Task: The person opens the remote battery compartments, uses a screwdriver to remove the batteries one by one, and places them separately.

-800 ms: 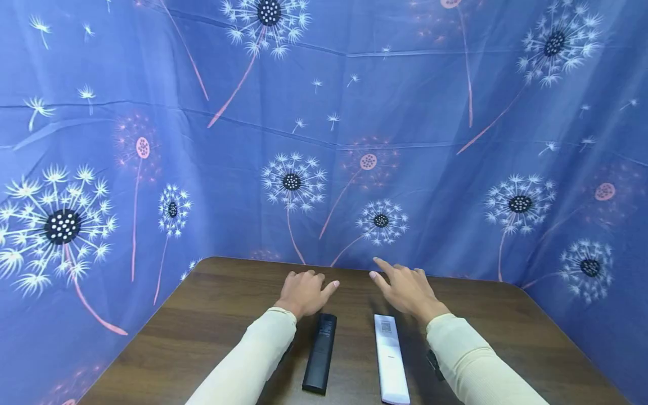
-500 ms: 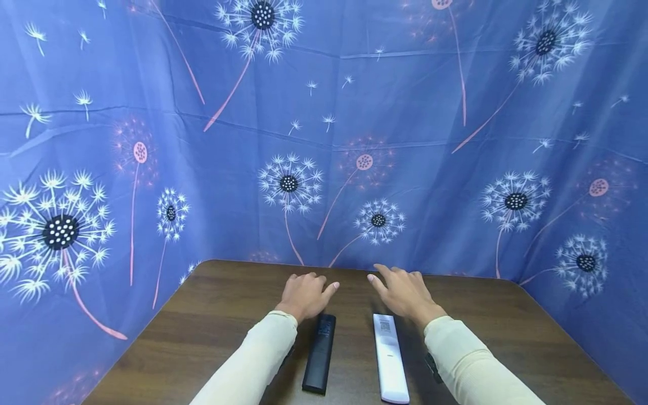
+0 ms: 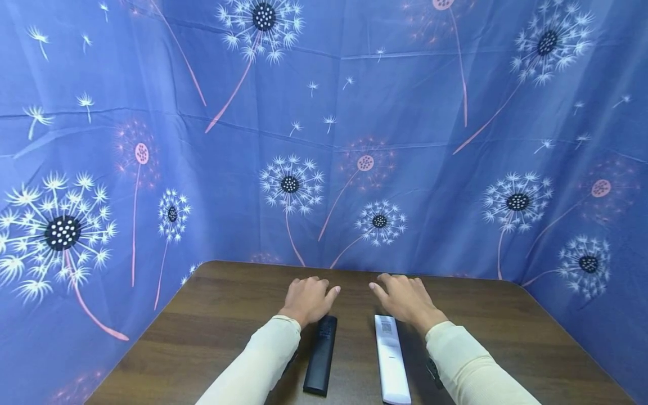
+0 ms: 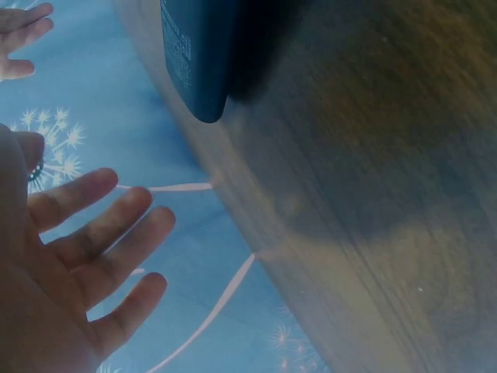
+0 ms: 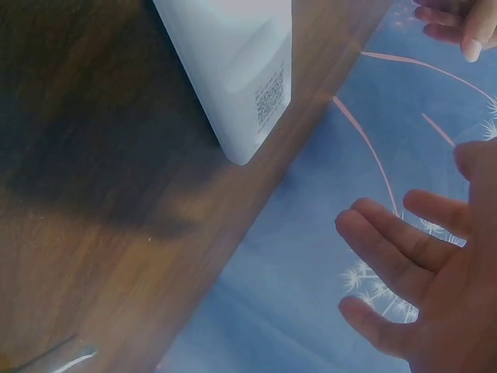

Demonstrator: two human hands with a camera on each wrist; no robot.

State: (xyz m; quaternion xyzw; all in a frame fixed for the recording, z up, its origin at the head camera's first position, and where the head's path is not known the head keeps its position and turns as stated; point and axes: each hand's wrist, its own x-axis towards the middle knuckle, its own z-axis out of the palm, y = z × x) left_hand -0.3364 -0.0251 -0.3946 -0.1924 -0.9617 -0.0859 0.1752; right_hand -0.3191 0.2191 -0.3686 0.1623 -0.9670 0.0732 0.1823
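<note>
My left hand (image 3: 306, 299) hovers over the table just beyond the far end of a black remote control (image 3: 320, 360), palm down, with nothing in its grasp. Its fingers spread loosely apart in the left wrist view, below the black remote's end, which carries small printed text. Beyond the far end of a white remote control (image 3: 392, 363), a little to its right, is my right hand (image 3: 405, 299), likewise holding nothing. The right wrist view shows its relaxed fingers (image 5: 388, 241) and the QR code (image 5: 269, 95) on the white remote. The two remotes lie lengthwise, apart from each other.
A brown wood-grain table (image 3: 202, 332) with rounded far corners bears both remotes. Blue cloth (image 3: 223, 185) printed with dandelions hangs behind it and along both sides. A small dark device (image 3: 433, 372) sits under the right sleeve (image 3: 471, 360).
Both hands have sunk slightly towards the table, the right one more clearly. The two remotes stay where they were; the head view has shifted a little.
</note>
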